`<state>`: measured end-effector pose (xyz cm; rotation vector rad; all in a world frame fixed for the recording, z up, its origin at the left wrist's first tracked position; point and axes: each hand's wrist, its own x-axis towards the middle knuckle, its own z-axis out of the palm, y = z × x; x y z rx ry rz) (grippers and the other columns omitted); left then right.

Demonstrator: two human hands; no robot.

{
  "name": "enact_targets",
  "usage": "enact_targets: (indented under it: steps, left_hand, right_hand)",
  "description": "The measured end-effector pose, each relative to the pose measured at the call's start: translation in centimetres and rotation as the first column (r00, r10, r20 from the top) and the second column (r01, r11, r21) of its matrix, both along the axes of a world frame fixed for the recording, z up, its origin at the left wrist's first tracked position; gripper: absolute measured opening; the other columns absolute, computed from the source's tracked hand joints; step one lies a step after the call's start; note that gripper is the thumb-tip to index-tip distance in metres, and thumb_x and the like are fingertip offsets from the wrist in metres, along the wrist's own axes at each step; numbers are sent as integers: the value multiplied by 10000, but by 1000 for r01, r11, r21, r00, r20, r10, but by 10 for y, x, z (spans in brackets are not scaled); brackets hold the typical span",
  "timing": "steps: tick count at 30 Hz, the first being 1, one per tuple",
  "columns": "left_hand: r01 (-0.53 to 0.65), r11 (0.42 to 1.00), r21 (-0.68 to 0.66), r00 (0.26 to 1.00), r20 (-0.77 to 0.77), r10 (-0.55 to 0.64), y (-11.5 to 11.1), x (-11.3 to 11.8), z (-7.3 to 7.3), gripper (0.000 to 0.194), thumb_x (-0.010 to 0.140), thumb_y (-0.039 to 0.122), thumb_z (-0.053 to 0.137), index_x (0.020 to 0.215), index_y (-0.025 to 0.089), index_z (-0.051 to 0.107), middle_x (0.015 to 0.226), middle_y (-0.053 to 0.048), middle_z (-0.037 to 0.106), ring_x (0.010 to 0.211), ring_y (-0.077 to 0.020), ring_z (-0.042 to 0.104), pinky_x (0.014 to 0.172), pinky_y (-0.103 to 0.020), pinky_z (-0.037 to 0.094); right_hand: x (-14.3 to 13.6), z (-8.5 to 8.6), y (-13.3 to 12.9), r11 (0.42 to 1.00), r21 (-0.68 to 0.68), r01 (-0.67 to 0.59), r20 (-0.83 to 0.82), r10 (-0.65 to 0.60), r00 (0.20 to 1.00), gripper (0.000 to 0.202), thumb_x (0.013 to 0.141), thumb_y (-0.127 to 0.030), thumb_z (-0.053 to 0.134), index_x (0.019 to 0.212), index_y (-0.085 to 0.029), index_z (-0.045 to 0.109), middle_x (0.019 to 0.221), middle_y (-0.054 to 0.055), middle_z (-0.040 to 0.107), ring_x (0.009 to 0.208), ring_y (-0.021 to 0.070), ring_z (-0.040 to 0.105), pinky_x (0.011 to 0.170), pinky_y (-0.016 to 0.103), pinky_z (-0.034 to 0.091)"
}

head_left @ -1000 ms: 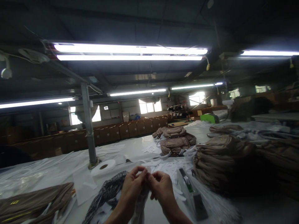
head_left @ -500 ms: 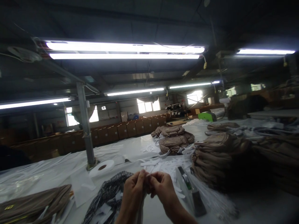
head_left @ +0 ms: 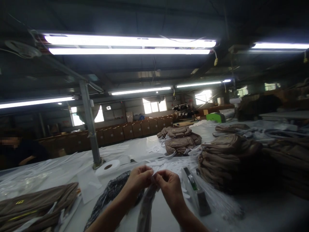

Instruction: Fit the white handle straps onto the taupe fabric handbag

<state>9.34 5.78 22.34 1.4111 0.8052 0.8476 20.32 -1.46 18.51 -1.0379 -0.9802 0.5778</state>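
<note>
In the head view, my left hand [head_left: 140, 177] and my right hand [head_left: 169, 185] meet at the lower middle, both with fingers pinched closed. Between them they grip the top end of a long grey-brown strip [head_left: 145, 207], which looks like a strap and hangs down out of the picture. Something small and pale shows at the fingertips, too small to make out. Left of my forearms lies a crinkled black plastic bag [head_left: 109, 193], partly covered by my left arm. A grey tape dispenser [head_left: 196, 191] stands just right of my right hand.
Brown backpacks [head_left: 227, 161] are piled at the right, with more brown bags [head_left: 181, 141] farther back. Another brown bag [head_left: 36, 206] lies at the left. A white roll [head_left: 113, 166] sits near a metal post [head_left: 90, 129]. A person [head_left: 21, 148] is at the far left.
My view has tipped down slightly. My left forearm has swung out leftward, uncovering more of the hanging strip, and both hands still pinch its top. The person at far left has come into sight.
</note>
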Motion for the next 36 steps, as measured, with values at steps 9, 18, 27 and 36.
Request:
enact_targets:
  steps: [9,18,27,36]
  left_hand:
    - [27,980,196,999,-43,-18,-19,9,15,252,651,377,677,666,174,529,550,54,531,500,-95,484,512,-205,361]
    - [-201,866,458,975,7,223,-16,16,12,133,721,181,561,588,188,554,502,50,480,513,-119,402,513,-226,289]
    - [-354,836,420,930,59,364,2,27,22,144,758,128,522,620,168,518,544,45,466,534,-105,405,545,-239,296]
    - [-64,914,400,998,49,49,-1,25,36,175,802,87,515,636,139,530,482,66,458,425,-47,395,470,-184,283]
  right_hand:
    - [23,19,-11,962,273,-11,452,-118,884,89,810,-186,605,752,-201,671,773,4,666,762,156,594,724,253,427]
    - [31,5,-11,910,414,-1,741,-336,582,162,883,-166,523,789,-225,641,780,-8,694,748,149,609,931,353,284]
    - [42,3,-15,892,450,-41,802,-383,460,154,900,-188,522,864,-225,668,884,19,715,826,157,620,970,374,272]
    - [39,4,13,956,207,-208,850,-71,521,213,889,-272,545,1039,-178,663,884,53,680,788,166,621,724,262,450]
